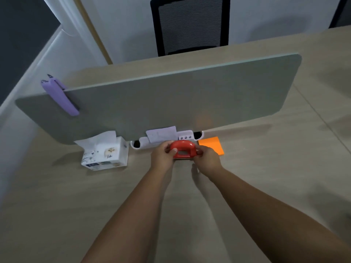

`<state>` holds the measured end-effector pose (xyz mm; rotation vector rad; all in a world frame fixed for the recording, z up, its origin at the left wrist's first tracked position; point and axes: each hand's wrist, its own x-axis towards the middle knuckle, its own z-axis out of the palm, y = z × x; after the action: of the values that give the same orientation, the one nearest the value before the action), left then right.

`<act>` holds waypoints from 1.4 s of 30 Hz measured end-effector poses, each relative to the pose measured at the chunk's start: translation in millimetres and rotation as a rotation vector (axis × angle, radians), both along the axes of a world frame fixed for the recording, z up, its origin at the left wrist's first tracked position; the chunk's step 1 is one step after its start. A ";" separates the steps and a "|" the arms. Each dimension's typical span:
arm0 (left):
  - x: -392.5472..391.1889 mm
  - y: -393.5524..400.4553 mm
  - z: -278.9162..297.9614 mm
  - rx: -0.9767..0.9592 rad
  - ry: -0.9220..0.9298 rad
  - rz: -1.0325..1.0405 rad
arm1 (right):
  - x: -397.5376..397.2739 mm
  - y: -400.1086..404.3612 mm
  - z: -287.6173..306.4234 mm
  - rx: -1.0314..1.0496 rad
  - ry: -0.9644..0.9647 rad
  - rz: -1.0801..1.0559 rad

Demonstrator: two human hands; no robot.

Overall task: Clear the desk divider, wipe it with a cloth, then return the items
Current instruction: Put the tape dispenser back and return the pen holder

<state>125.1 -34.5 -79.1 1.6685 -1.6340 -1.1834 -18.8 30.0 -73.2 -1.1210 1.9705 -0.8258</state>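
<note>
Near the desk's (190,215) middle, just before the grey divider (171,103), the left hand (163,155) and right hand (208,158) clamp the ends of a red hole punch (183,149), seemingly rigid, smooth, fairly light, best gripped by its arched handle.

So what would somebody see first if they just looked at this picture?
Probably the bright red hole punch in the middle, held between the left hand and the right hand just in front of the grey desk divider. Next, the orange sticky notes lying just to its right on the desk, and the purple stapler clipped over the divider's top left corner.
</note>
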 end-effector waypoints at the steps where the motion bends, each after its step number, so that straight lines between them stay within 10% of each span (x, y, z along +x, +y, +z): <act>1: -2.1 -1.2 -0.2 -0.005 0.008 0.003 | -0.2 -2.1 -1.7 0.002 0.006 -0.011; 18: -28.7 89.2 19.1 0.094 0.242 0.254 | -44.3 100.5 -1.9 0.015 -0.298 -0.357; 37: -219.4 312.0 21.9 0.449 0.158 -0.663 | -158.8 386.2 -8.9 -0.024 -0.523 -1.246; 42: -279.6 298.1 49.3 0.288 0.194 -0.749 | -191.5 398.9 2.9 -0.058 -0.341 -1.141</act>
<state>-154.5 263.6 -29.7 1.0345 -2.1056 -1.9402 -210.4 428.9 -70.3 0.2533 2.1935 -1.5009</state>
